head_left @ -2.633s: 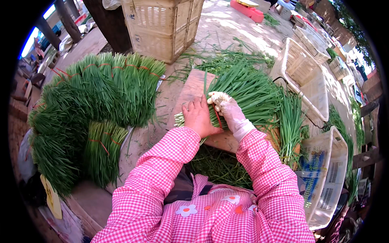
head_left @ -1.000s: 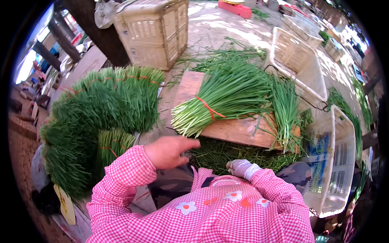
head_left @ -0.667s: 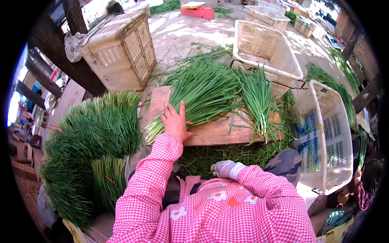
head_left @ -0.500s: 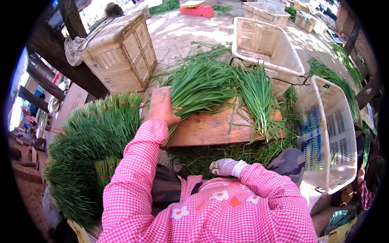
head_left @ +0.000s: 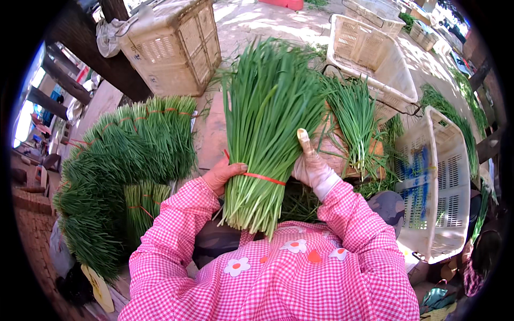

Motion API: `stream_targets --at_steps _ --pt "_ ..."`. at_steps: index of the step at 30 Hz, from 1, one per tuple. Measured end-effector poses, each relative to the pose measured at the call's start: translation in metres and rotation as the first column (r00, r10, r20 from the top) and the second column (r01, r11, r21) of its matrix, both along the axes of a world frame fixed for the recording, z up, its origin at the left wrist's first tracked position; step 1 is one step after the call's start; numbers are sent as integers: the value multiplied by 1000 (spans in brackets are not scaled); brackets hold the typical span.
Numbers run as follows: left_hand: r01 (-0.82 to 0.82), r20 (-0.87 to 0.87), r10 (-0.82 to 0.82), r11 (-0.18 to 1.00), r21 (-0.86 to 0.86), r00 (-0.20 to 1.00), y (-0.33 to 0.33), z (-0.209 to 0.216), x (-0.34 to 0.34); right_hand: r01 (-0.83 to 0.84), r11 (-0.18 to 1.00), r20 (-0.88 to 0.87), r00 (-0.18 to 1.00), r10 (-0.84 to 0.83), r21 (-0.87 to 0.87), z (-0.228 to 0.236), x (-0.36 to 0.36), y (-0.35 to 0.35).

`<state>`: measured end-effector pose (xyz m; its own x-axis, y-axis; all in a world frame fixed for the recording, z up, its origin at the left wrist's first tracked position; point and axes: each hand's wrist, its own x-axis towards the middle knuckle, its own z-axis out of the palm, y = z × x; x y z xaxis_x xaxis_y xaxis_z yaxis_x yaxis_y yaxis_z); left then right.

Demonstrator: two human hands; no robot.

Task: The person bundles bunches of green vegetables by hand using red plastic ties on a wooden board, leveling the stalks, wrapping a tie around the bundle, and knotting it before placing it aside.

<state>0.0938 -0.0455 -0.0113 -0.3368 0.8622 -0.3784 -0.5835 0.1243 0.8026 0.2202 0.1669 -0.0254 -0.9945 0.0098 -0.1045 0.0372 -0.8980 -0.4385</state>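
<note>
A thick bundle of garlic chives [head_left: 270, 117] is held upright in front of me, leafy tips away and pale cut ends toward my lap. Around its lower part runs a red band [head_left: 265, 177]. My bare left hand [head_left: 220, 176] grips its left side, thumb on the stems beside the band. On the right side, my gloved right hand [head_left: 316, 167] presses in with the thumb up; its other fingers are partly hidden. Behind stands a wooden board [head_left: 211, 128]. A smaller loose bunch of chives [head_left: 356, 115] lies on its right part.
Several banded chive bundles [head_left: 120, 160] stand packed at my left. An upended cream crate [head_left: 171, 51] is beyond them. One open crate [head_left: 369, 51] sits ahead on the right, another crate [head_left: 428, 182] close by my right knee. Loose chives litter the ground.
My left hand has drawn the chive bundle off the board toward me and turned it upright. My right hand has risen from my lap to the bundle's right side. The view has shifted slightly.
</note>
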Motion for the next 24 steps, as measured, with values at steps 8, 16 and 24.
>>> stream_targets --at_steps 8,16,24 --pt "-55 -591 253 942 332 766 40 63 5 96 846 -169 986 -7 525 87 -9 -9" --pt "-72 -641 377 891 449 669 53 140 -18 460 355 -487 874 -16 814 169 -42 -6" --pt "-82 -777 227 971 223 588 50 56 -52 258 300 -272 962 3 918 98 -54 25"
